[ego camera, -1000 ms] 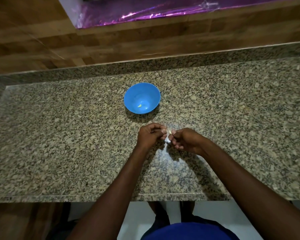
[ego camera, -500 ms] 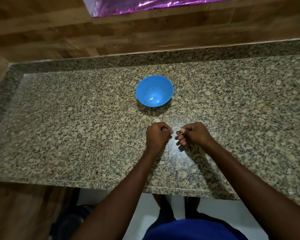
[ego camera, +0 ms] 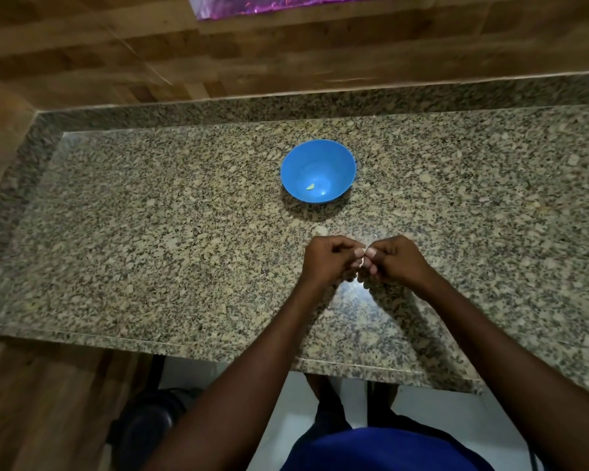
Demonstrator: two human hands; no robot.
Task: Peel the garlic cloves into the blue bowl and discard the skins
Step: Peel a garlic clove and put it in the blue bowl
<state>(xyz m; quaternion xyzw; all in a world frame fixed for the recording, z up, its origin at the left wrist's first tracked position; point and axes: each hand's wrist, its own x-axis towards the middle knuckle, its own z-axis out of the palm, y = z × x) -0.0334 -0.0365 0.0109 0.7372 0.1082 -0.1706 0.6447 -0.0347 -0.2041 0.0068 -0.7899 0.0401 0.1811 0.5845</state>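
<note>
We find both hands together above the near middle of the granite counter [ego camera: 150, 232], fingertips meeting. The left hand [ego camera: 327, 260] has its fingers curled inward, thumb and forefinger closed toward the meeting point. The right hand [ego camera: 393, 261] is likewise curled, its fingertips turned toward the left hand. Between them we make out only a small pale sliver, which we take to be the garlic clove [ego camera: 365, 252]; both hands pinch it. It is almost wholly covered by the fingers, and we cannot tell whether skin remains on it or how much of it is peeled. The lower fingers of each hand are in shadow and overlap, so we cannot tell whether they touch one another.

The blue bowl [ego camera: 334, 158] stands on the counter beyond the hands, well apart from them, upright. Inside, near its bottom on the near side, lies one small yellowish piece [ego camera: 310, 187]; it is too small for us to say with certainty that it is a peeled clove. A small bright glint sits just to its right on the bowl's inner wall.

The wood-patterned wall [ego camera: 286, 56] rises at the far side, with a strip of purple reflective material [ego camera: 286, 5] cut off by the top edge. Below the counter's near edge we note a dark round object [ego camera: 147, 426] on the floor at the left, poorly lit and not identifiable, and blue clothing [ego camera: 381, 450] cut off at the bottom edge.
</note>
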